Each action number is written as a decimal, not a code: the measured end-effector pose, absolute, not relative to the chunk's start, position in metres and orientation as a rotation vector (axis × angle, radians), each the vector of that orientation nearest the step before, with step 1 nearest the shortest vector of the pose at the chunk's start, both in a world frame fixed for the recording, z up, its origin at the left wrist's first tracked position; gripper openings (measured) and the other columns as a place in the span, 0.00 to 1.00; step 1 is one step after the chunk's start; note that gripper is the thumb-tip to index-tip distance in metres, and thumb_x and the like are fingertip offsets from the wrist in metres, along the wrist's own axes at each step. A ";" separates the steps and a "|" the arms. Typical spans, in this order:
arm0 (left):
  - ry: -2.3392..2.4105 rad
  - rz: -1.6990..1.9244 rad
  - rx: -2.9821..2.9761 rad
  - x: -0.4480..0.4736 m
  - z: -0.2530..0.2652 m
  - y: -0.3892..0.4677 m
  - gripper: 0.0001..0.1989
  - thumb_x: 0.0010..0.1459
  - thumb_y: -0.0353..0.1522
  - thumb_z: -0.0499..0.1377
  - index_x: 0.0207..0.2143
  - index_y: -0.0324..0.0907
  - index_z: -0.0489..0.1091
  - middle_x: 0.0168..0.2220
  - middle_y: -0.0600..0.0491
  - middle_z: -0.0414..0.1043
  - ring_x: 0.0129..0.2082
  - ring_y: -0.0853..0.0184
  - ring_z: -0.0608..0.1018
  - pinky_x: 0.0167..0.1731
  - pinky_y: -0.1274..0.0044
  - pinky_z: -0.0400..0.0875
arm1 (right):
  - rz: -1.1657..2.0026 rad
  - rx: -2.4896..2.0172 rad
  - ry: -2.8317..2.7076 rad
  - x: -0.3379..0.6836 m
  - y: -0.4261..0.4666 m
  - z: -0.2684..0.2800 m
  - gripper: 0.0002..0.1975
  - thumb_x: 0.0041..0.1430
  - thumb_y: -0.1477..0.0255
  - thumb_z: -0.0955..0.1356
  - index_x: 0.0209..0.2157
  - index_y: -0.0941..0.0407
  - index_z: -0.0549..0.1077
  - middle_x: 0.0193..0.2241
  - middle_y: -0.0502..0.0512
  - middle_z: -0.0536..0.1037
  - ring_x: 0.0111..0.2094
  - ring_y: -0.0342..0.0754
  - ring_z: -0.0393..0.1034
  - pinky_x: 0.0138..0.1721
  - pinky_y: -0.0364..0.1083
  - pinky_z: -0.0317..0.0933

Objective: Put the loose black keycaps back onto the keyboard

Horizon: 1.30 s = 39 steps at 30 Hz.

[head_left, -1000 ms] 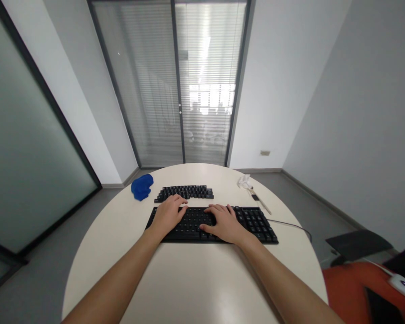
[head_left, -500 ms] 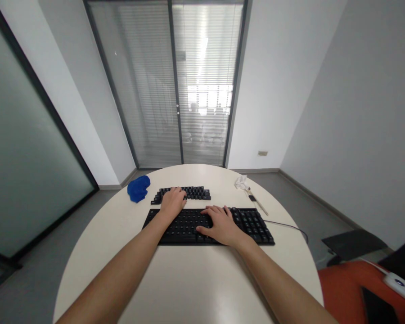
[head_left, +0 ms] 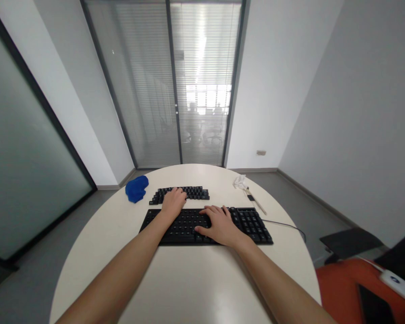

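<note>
A black keyboard point(head_left: 184, 231) lies on the round table; its main section shows small bare key posts, while the number pad at its right end has keycaps on. Behind it, loose black keycaps point(head_left: 199, 192) are laid out in stepped rows. My left hand point(head_left: 173, 201) reaches over the keyboard to these rows, fingers bent down and closed at a keycap, which is mostly hidden by the fingers. Resting on the keyboard's right-middle part is my right hand point(head_left: 220, 225), its fingers spread and thumb stretched leftward, holding nothing.
A crumpled blue cloth point(head_left: 137, 189) lies at the table's left edge. White crumpled tissue point(head_left: 240, 182) and a thin brush-like stick point(head_left: 257, 202) are at the right. The keyboard's cable point(head_left: 285, 223) runs off the right edge, near an orange chair point(head_left: 337, 288).
The whole view has shifted slightly. My left hand has moved a little among the loose keycaps; my right hand stays on the keyboard.
</note>
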<state>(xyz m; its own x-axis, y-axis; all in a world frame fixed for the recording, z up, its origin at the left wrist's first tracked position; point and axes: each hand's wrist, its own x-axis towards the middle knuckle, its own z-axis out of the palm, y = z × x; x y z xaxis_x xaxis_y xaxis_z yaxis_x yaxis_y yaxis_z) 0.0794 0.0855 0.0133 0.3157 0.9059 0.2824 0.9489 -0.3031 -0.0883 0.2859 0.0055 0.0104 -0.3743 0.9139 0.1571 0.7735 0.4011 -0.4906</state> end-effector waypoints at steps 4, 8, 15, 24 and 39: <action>-1.670 -0.319 -2.364 0.080 0.020 0.072 0.07 0.64 0.29 0.59 0.41 0.43 0.77 0.44 0.48 0.75 0.50 0.57 0.71 0.46 0.71 0.69 | 0.482 -1.462 -2.271 0.286 0.006 0.011 0.27 0.55 0.53 0.71 0.52 0.52 0.73 0.59 0.59 0.70 0.62 0.58 0.59 0.67 0.66 0.31; -1.635 -0.531 -2.440 0.081 0.027 0.043 0.07 0.65 0.31 0.60 0.44 0.45 0.75 0.45 0.52 0.76 0.48 0.61 0.72 0.49 0.72 0.68 | 0.485 -1.468 -2.291 0.286 0.006 0.011 0.27 0.56 0.53 0.71 0.53 0.51 0.72 0.61 0.59 0.69 0.64 0.58 0.57 0.67 0.67 0.30; -1.624 -0.840 -2.791 0.060 0.029 0.009 0.06 0.62 0.32 0.63 0.42 0.46 0.76 0.43 0.55 0.79 0.47 0.62 0.74 0.47 0.74 0.68 | 0.471 -1.449 -2.323 0.288 0.008 0.011 0.26 0.57 0.52 0.70 0.53 0.51 0.72 0.61 0.58 0.69 0.64 0.58 0.58 0.67 0.67 0.32; -1.546 -0.739 -3.150 0.043 0.025 0.008 0.07 0.60 0.33 0.64 0.41 0.47 0.79 0.40 0.56 0.80 0.42 0.65 0.78 0.45 0.76 0.68 | 0.449 -1.441 -2.335 0.287 0.004 0.014 0.26 0.59 0.52 0.68 0.54 0.52 0.71 0.61 0.59 0.69 0.63 0.58 0.59 0.67 0.67 0.32; -1.484 -0.677 -3.156 0.043 0.025 0.006 0.05 0.60 0.34 0.65 0.38 0.48 0.80 0.40 0.56 0.81 0.42 0.64 0.79 0.44 0.76 0.68 | 0.441 -1.462 -2.342 0.286 0.004 0.014 0.24 0.61 0.54 0.68 0.54 0.51 0.71 0.63 0.59 0.67 0.65 0.57 0.57 0.67 0.65 0.31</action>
<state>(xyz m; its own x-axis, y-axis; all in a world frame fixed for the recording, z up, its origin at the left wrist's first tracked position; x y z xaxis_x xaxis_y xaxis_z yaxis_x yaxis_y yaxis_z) 0.0433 0.0060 0.0247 0.5958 0.7875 0.1575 0.6350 -0.5821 0.5079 0.2859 0.0036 0.0145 -0.4105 0.9034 0.1236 0.7965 0.4213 -0.4338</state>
